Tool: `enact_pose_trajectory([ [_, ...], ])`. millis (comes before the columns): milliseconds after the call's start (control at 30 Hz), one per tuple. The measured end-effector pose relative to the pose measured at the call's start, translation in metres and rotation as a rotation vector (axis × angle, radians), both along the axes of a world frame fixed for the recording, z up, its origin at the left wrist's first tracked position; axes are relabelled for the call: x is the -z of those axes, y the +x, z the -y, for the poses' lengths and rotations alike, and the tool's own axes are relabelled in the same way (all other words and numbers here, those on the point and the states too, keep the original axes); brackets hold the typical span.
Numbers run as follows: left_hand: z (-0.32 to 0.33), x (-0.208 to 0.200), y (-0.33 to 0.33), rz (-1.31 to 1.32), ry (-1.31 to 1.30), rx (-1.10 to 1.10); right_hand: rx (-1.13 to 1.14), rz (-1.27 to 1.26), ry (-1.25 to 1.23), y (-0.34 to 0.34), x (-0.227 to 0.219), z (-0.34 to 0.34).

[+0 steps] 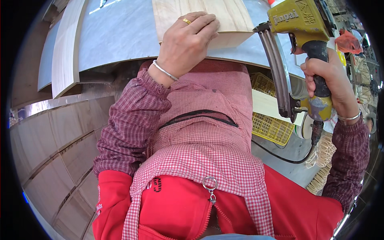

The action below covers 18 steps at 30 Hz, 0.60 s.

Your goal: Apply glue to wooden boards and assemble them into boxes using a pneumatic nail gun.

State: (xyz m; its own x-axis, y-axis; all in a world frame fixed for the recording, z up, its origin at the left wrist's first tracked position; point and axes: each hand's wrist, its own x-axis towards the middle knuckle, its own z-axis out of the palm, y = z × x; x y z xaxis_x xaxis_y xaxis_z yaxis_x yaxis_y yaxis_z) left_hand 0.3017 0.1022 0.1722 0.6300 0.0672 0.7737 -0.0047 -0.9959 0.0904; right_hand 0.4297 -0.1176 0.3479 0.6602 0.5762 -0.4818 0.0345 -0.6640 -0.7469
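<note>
My left hand (188,42) lies over the near edge of a pale wooden box (230,18) on the table, its fingers bent and close together, gripping the wood. The thumb is hidden behind the hand. My right hand (330,76) is wrapped round the black handle of a yellow-green pneumatic nail gun (298,20). The gun's long metal magazine (276,72) hangs down toward me. Its nose is at the box's right near corner; whether they touch I cannot tell. A black air hose (296,161) runs from the bottom of the handle.
The bluish-white tabletop (116,32) carries an upright wooden panel (67,48) at the left. Pale wooden boxes (68,140) are stacked lower left. Beneath the table at right stand a yellow plastic crate (272,129) and a wooden board (266,105). Bundled wooden pieces (322,152) lie beyond the hose.
</note>
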Motion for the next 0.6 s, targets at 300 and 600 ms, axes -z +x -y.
enact_pose_trajectory([
  [300,-0.0001,-0.0017,-0.0014,-0.036,0.039,-0.036,-0.002,0.015,-0.008,-0.0028,-0.0009,-0.0017],
  [600,0.0040,0.0030,-0.0014,0.010,0.007,-0.087,0.013,-0.014,-0.030,0.0028,0.0009,0.0012],
])
